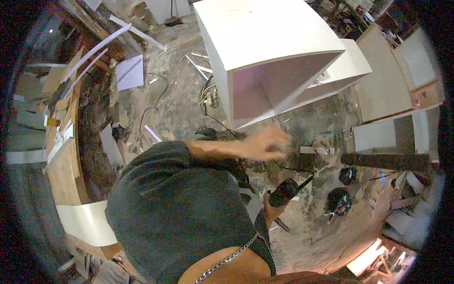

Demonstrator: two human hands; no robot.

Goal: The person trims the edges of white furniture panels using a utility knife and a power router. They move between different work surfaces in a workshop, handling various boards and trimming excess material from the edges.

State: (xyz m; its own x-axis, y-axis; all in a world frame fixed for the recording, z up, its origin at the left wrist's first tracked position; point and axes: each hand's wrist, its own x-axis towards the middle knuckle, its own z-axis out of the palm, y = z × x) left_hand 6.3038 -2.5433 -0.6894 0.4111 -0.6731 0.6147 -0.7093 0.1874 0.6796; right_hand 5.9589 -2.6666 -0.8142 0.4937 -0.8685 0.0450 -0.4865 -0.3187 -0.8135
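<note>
My left arm reaches across in a dark sleeve, and my left hand point(267, 143) hangs over the floor just in front of the white box-shaped cabinet point(269, 31). Motion blurs its fingers, but thumb and fingers look apart, with nothing visible between them. Lower down, my right hand point(271, 212) is closed round a dark power tool point(285, 190). The tool's body is cylindrical, with a thin dark part sticking out to the right; its exact kind is unclear. The cabinet's open side faces me, and a second white box part point(352, 59) sits against its right.
Loose cables point(206, 97) trail over the stained floor. A wooden workbench point(64, 184) runs along the left. A dark beam-like piece point(385, 161) and a black bundle point(339, 201) lie at the right. Pale panels point(380, 78) lean at the far right; a white sheet point(129, 73) lies at the far left.
</note>
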